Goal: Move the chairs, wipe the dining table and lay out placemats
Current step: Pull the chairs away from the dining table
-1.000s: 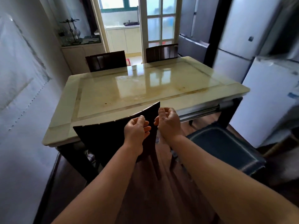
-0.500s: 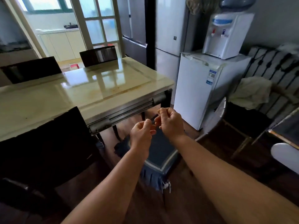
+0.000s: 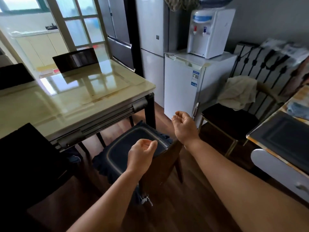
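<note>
The cream dining table (image 3: pixel 80 96) with a glossy top fills the left half. A dark wooden chair with a blue fringed cushion (image 3: pixel 130 151) stands at the table's near right corner, its backrest toward me. My left hand (image 3: pixel 141 153) hovers over the top of that backrest, fingers loosely curled, holding nothing. My right hand (image 3: pixel 184 126) is raised to the right of the chair, palm turned up, fingers relaxed and empty. Another dark chair (image 3: pixel 25 158) stands at the near left. Two dark chair backs (image 3: pixel 76 60) show beyond the table's far side.
A white small fridge (image 3: pixel 184 91) with a water dispenser (image 3: pixel 209 32) stands right of the table. A gold-legged chair (image 3: pixel 234 121) carrying a pale cloth (image 3: pixel 239 92) sits further right. A white cabinet (image 3: pixel 280 161) with a dark top is at the right edge. Wooden floor lies between.
The view has swung right from the left chair to the cushioned chair. My hands, held close together before, have parted and opened; the right one has risen to the right.
</note>
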`<state>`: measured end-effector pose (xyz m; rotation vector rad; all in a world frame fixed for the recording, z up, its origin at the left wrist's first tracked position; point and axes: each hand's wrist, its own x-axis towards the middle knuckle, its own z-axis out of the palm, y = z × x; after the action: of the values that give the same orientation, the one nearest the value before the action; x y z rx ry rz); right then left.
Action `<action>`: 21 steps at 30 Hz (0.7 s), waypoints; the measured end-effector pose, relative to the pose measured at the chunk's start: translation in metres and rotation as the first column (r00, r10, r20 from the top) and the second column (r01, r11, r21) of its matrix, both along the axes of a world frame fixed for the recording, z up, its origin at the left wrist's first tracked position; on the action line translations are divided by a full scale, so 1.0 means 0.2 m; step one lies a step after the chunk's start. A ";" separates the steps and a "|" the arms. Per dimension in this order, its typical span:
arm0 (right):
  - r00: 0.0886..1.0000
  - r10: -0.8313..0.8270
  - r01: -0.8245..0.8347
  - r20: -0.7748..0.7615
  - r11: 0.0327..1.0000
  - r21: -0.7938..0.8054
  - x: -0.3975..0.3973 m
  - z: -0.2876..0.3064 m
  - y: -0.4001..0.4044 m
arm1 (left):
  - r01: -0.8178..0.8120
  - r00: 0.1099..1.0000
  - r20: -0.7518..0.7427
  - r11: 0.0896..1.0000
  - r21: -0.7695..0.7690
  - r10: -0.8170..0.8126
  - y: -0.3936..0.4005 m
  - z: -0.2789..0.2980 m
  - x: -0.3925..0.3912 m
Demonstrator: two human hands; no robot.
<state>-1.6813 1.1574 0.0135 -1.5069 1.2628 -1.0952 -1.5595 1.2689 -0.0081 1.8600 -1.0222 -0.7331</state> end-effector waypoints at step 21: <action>0.827 0.078 -0.153 -0.557 0.984 -0.089 -0.28 -0.17 -0.75 | -0.656 0.753 -0.077 0.737 -0.160 0.653 -0.07 -0.18 -0.07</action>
<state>-1.7366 1.0081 -0.0196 -2.0706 1.4732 -0.6841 -1.5737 1.2541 -0.0436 1.8702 -0.3342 -0.2142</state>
